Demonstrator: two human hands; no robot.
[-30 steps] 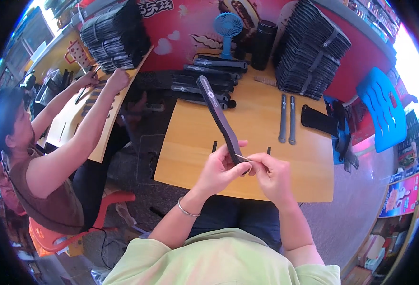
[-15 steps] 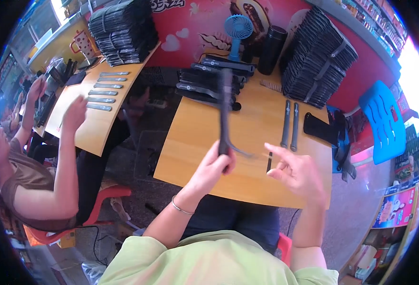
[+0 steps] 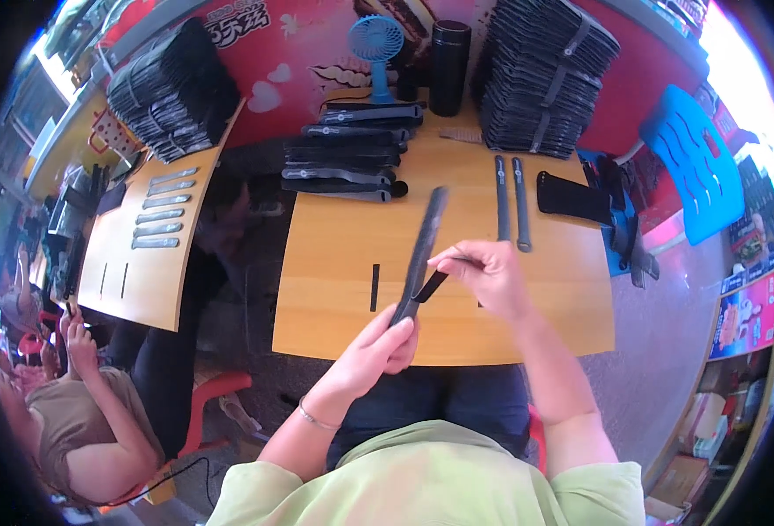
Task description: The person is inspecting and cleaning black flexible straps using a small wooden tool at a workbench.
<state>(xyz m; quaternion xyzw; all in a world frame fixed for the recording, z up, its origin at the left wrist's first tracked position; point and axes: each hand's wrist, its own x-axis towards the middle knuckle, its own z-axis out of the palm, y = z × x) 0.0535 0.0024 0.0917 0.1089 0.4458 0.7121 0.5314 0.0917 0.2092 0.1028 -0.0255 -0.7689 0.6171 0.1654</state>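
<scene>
My left hand (image 3: 378,351) is closed round the lower end of a long black strap (image 3: 426,241), which slants up and away above the near half of the table. Beside it, my right hand (image 3: 492,276) pinches the free end of a short black flap (image 3: 431,286) that branches off the strap near my left fingers. Whether the flap is part of the strap or a separate piece, I cannot tell. Two similar straps (image 3: 503,200) lie side by side on the tabletop (image 3: 334,254), beyond my right hand. A narrow black bar (image 3: 375,287) shows on the wood to the left.
Black straps lie in a pile (image 3: 339,158) at the back left, near a blue fan (image 3: 376,53) and a black bottle (image 3: 448,70). Tall bundled black stacks (image 3: 540,79) stand behind. A black flat piece (image 3: 573,198) lies right. A co-worker (image 3: 98,421) sits left.
The strap in my left hand has tilted to the right and lower. My right hand, earlier apart from it with fingers spread, now pinches the flap. The view has shifted too.
</scene>
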